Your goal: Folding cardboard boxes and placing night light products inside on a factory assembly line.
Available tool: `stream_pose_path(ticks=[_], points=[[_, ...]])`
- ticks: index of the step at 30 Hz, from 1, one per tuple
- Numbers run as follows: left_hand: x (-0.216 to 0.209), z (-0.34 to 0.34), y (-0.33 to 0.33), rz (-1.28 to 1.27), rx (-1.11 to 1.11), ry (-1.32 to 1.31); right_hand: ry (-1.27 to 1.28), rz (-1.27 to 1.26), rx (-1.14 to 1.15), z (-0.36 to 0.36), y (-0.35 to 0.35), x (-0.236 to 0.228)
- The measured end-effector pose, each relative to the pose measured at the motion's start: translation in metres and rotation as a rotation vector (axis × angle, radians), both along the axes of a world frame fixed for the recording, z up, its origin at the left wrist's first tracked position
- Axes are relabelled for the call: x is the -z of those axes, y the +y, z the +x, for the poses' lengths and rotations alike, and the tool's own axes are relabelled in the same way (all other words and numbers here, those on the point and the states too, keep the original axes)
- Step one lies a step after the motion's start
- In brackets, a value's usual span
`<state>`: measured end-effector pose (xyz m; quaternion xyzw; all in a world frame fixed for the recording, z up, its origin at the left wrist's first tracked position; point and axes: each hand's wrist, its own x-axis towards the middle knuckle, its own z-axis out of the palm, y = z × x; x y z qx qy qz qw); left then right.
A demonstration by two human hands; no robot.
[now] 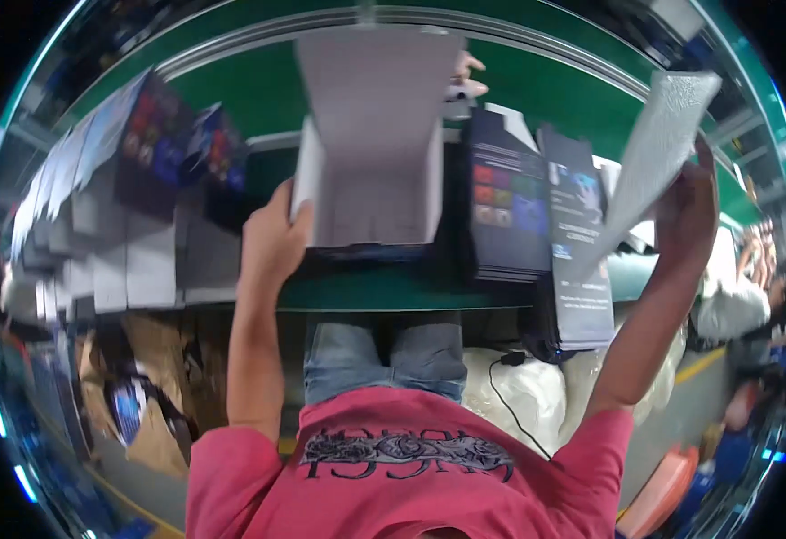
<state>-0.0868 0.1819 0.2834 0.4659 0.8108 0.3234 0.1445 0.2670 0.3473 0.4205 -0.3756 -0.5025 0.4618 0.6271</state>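
An open cardboard box [375, 180], pale inside, stands before me with its lid flap [377, 76] raised at the back. My left hand [276, 232] grips the box's left wall, with the thumb on the inner side. Off to the right, my right hand [691, 202] is raised, its fingers closed on a long pale bubble-wrap pouch [658, 135]. The pouch slants up and away, its lower end blurred by motion. Nothing shows inside the box. Right of it lie stacks of dark flat printed cartons [510, 211] and printed cartons with a blue picture [580, 269].
At the left, a row of made-up boxes [128, 242] stands on the green bench [258, 171]. Another person's hand [469, 76] shows beyond the box's lid. Below are a brown paper bag [155, 431] at left and white plastic bags [519, 391] with a black cable at right.
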Motion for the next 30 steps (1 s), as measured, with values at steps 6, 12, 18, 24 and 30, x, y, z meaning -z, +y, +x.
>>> stream_pose_path(ticks=[6, 12, 18, 24, 30], points=[[0.024, -0.002, -0.035, 0.075, 0.130, 0.126, -0.570, 0.239, -0.331, -0.175, -0.077, 0.057], [-0.004, 0.013, -0.036, -0.003, 0.086, 0.090, -1.810, 0.360, -0.422, -0.209, -0.058, 0.109], [0.009, 0.011, -0.035, 0.089, 0.105, 0.141, -2.277, 0.185, -0.793, -0.260, -0.030, 0.177], [0.006, 0.016, -0.038, 0.043, 0.118, 0.041, -2.396, 0.425, -0.818, -0.247, 0.001, 0.293], [0.009, 0.010, -0.043, 0.001, 0.118, 0.043, -2.361, 0.580, -0.972, -0.260, -0.022, 0.255]])
